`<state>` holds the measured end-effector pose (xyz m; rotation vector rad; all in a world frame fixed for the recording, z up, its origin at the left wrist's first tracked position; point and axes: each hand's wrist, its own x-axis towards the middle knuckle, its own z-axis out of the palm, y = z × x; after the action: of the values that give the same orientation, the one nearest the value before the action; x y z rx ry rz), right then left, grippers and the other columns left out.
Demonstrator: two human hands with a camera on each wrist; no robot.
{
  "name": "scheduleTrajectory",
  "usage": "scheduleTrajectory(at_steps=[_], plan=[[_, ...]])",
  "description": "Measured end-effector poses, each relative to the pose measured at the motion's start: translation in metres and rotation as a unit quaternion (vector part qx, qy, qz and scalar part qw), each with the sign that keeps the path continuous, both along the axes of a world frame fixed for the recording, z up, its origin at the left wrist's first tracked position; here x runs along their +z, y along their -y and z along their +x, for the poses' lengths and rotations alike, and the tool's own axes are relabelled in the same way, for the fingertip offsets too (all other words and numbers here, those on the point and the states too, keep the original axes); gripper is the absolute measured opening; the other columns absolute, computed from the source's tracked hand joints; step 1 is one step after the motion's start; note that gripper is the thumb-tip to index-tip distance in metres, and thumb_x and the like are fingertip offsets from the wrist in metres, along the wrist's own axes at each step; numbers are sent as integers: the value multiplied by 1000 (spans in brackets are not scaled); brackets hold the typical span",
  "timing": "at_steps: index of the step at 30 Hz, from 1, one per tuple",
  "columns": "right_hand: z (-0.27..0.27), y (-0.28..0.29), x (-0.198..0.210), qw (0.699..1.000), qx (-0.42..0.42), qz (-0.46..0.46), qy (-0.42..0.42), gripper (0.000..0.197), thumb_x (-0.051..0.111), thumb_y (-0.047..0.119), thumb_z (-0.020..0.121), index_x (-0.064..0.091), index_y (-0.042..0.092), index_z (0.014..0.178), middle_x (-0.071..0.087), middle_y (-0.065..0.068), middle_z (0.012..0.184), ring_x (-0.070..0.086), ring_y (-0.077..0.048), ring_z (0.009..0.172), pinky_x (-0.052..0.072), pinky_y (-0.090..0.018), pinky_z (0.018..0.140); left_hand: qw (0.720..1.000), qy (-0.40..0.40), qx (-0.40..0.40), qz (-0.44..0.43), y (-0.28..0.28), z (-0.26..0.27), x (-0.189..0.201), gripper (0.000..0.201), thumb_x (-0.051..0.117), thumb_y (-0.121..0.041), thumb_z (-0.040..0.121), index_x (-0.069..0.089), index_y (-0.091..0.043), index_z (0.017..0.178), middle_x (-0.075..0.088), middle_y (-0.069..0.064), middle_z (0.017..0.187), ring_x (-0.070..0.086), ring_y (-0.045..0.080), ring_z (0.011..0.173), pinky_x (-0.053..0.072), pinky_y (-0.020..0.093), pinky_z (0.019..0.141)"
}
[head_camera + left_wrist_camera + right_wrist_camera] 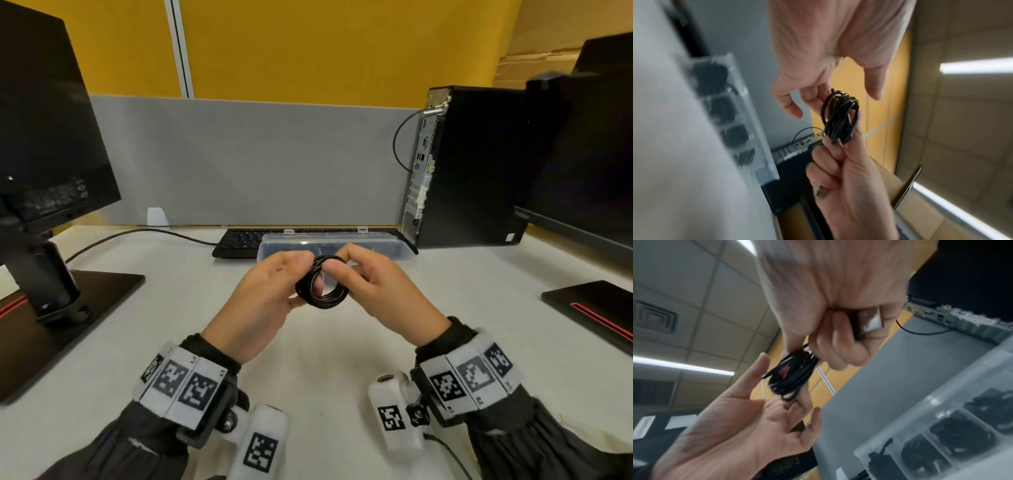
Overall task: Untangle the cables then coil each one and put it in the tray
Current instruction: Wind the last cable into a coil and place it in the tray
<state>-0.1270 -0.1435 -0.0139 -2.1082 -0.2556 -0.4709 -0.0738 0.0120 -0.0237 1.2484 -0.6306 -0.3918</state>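
Pale desk (308, 359), filling the lower part of the head view. Carries a dark left monitor (44, 120) on its stand and a dark right monitor (589, 154) at the opposite edge. Backs onto a grey partition with a yellow wall above.

Black computer tower (479, 164), upright at the far right of the desk, rear ports facing in.

Black keyboard (236, 240) along the far edge, just behind the tray.

Clear plastic tray (376, 248), long and shallow, beyond the hands and apart from them. Shows dividers in the right wrist view (941, 410), with dark bundles in several compartments, too blurred to make out further.

Left hand (263, 301), raised above the desk, palm turned inward. Fingers loosely extended and spread (828, 40), some fingertips touching the coil, thumb clear of it.

Right hand (376, 284), level with the left and facing it. Fingers curled (838, 296); pinches the coil between thumb and forefinger and tucks a metal plug (871, 321) under the curled fingers.

Coiled black cable (325, 301), a small tight ring of several turns, held in the air between both hands, in front of the tray and not in it.
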Motion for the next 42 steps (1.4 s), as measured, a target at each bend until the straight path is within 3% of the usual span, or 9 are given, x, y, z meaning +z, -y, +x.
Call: scheduleTrajectory(at_steps=[4, 9, 13, 17, 21, 24, 29, 34, 42], plan=[[-3, -4, -1, 997, -5, 76, -23, 22, 50, 27, 95, 51, 14, 76, 49, 13, 48, 43, 0, 39, 30, -9, 40, 998, -24, -51, -21, 4, -3, -9, 15, 59, -21, 85, 60, -8, 93, 65, -2, 80, 63, 11, 88, 53, 28, 84], [-3, -3, -8, 995, 9, 56, -76, 8, 48, 30, 96, 50, 22, 94, 41, 11, 52, 33, -4, 45, 28, -14, 46, 999, 1, 15, -39, 6, -3, -7, 18, 44, -24, 88, 56, -11, 92, 47, -4, 65, 47, 5, 64, 46, 19, 71], [-6, 7, -3, 993, -34, -109, -24, 12, 43, 24, 98, 53, 23, 91, 46, 13, 69, 40, 0, 65, 31, -19, 63, 998, 14, 50, -27, 4, -3, -6, 22, 37, -18, 96, 56, -8, 99, 51, -12, 58, 40, 2, 57, 36, 18, 66], [-5, 20, 0, 940, -214, -240, 111, 16, 51, 33, 93, 67, 29, 91, 43, 12, 89, 30, -7, 90, 20, -30, 73, 998, 27, 20, -48, 5, -10, -2, 25, 42, -25, 86, 56, -9, 99, 54, -14, 58, 42, 2, 57, 40, 14, 64], [-1, 16, 0, 968, -167, -90, 164, 15, 56, 19, 92, 71, 19, 94, 53, 2, 88, 52, -5, 78, 41, -12, 72, 994, -1, 9, -113, 8, -15, -2, 28, 43, -27, 83, 55, -8, 99, 51, -13, 61, 36, 5, 59, 37, 18, 65], [0, 2, 0, 988, -65, 115, 80, 16, 51, 11, 95, 67, 15, 92, 63, -4, 89, 64, -9, 71, 51, -19, 66, 992, -7, 20, -125, 10, -15, -2, 32, 42, -30, 84, 57, -6, 101, 47, -10, 61, 33, 7, 62, 33, 24, 73], [-2, -7, -4, 944, 44, 326, -27, 21, 44, 11, 97, 65, 12, 93, 65, -9, 88, 64, -11, 73, 51, -20, 65, 992, 10, 27, -120, 11, -14, -7, 31, 37, -27, 90, 57, -8, 105, 51, -10, 65, 41, 4, 63, 41, 16, 71], [3, -6, -11, 906, 80, 400, -115, 25, 47, 14, 95, 62, 5, 113, 66, -13, 106, 63, -20, 94, 54, -25, 77, 993, -5, 11, -114, 11, -12, -9, 35, 42, -31, 83, 60, -11, 106, 69, -3, 99, 62, 7, 98, 50, 20, 88], [-5, -23, -10, 943, 78, 314, -80, 36, 58, 30, 88, 52, 19, 123, 68, -11, 111, 64, -24, 104, 48, -44, 94, 995, -13, 79, -58, 9, -5, -9, 31, 33, -21, 100, 58, -7, 110, 64, 10, 102, 60, 20, 100, 46, 31, 90]])
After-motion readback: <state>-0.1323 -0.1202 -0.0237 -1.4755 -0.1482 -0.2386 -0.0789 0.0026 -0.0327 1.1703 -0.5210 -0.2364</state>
